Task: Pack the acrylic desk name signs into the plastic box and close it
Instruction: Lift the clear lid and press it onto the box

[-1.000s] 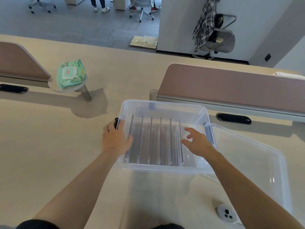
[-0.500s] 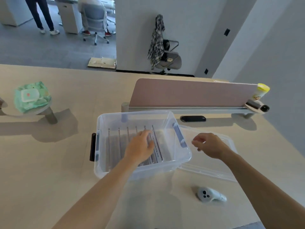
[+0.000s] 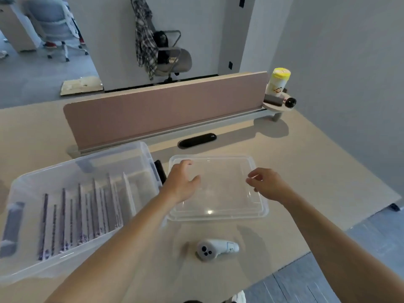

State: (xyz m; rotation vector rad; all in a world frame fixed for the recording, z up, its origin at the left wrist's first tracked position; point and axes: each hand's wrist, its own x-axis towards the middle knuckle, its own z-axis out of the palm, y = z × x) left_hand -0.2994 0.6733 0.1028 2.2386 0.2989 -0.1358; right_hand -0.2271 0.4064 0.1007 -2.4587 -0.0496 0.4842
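The clear box (image 3: 147,153) sits at the left of the desk (image 3: 306,171), open, with the signs (image 3: 87,213) standing on edge inside it in a row, side by side. A dark latch handle shows at each end of the box.

The lid (image 3: 218,206) lies flat on the desk just right of the box, apart from it and not on it.

Both hands are over the lid. The left hand (image 3: 181,183) hangs above the lid's left part, its fingers (image 3: 185,164) straight and loosely spread, thumb out to the side; whether they touch the plastic cannot be told. The right hand (image 3: 267,184) is at the lid's right edge, its fingers (image 3: 253,181) curled inward with the tips close together; whether they pinch the rim cannot be told, since the plastic is clear and the frame is blurred.

A white controller (image 3: 216,249) lies on the desk near the lid's front edge. Behind stands a pink divider (image 3: 164,114), with a yellow-capped canister (image 3: 278,82) on a small shelf at its right end
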